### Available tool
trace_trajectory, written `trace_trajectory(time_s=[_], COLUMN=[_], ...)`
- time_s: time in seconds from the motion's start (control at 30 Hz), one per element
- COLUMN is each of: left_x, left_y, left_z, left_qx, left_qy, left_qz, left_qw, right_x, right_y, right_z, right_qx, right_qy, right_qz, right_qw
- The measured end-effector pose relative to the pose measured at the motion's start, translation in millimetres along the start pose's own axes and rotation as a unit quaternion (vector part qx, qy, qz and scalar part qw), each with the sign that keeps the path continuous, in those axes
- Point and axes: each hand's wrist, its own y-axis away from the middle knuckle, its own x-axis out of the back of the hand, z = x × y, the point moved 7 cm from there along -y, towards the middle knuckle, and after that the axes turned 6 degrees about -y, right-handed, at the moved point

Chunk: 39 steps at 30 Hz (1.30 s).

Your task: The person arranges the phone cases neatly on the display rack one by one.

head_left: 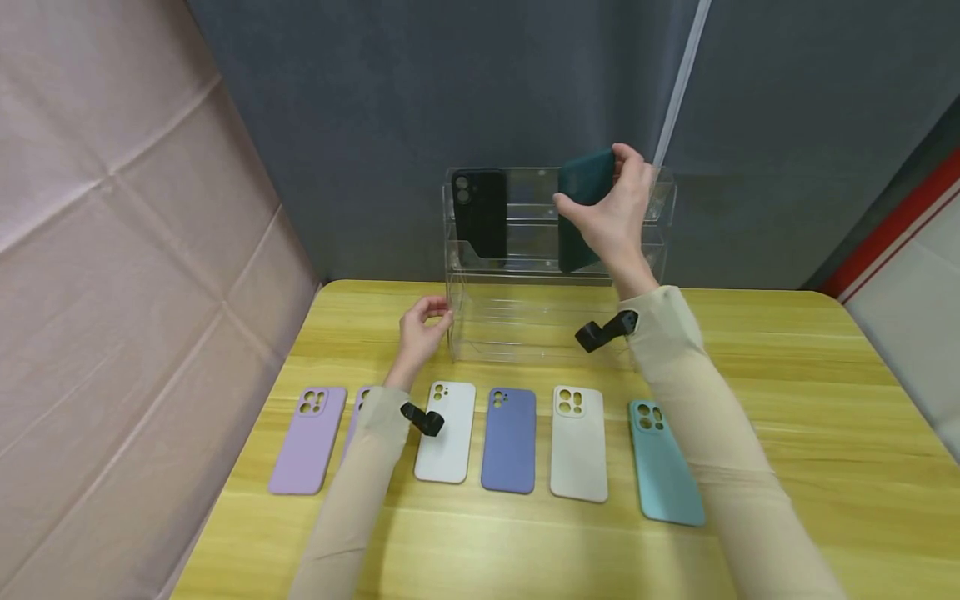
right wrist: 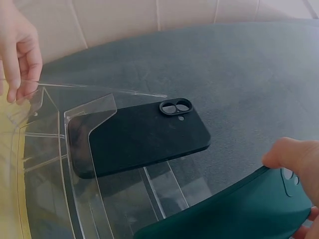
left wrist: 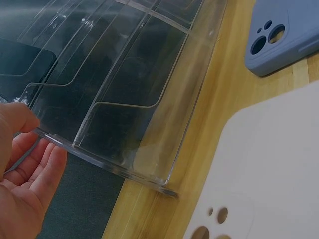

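My right hand [head_left: 618, 212] grips a dark green phone case [head_left: 576, 229] by its sides, thumb on one edge and fingers on the other. It holds the case upright at the right half of a clear acrylic display rack [head_left: 540, 352]. A black phone case [head_left: 482, 212] stands in the rack's upper left, its camera cutout at the top. At the rack's left side, my left hand [head_left: 422, 332] pinches the edge of the side panel [left wrist: 107, 167] between thumb and fingers. The right wrist view shows the green case tilted close beside the black case [right wrist: 144, 137].
In a row before the rack lie a lilac case [head_left: 307, 442], a second purple one [head_left: 351, 425] partly behind the left sleeve, a white case [head_left: 446, 446], a blue-violet case [head_left: 508, 442], a cream case [head_left: 577, 454] and a turquoise case [head_left: 667, 475]. A grey curtain [head_left: 360, 150] hangs behind.
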Motion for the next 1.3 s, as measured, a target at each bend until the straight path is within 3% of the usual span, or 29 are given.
trace_trajectory(time_s=[0.43,0.73,1.0,1.13,1.3], left_x=[-1.8,-3.5,-4.0,-3.3,-0.4], left_y=[-0.9,0.0,-2.0,-1.1,6.1], left_z=[0.5,2.3,2.4,7.4,27.0], left_qx=[-0.009,-0.006,-0.020,-0.019,-0.022], left_qy=[-0.003,0.003,0.006,0.009,0.016], left_qz=[0.004,-0.003,0.001,-0.005,-0.017], left_qw=[0.9999,1.0000,0.9998,0.9998,0.9995], right_x=[-31,-45,-54,-58,-62], right_y=[-10,-5,-4,-3,-2], right_z=[12,15,21,23,24], right_qx=[-0.050,-0.036,-0.055,-0.058,-0.072], right_qy=[-0.012,-0.007,-0.002,0.020,0.048], right_qz=[0.056,0.103,0.119,0.119,0.108], right_qw=[0.997,0.994,0.991,0.991,0.990])
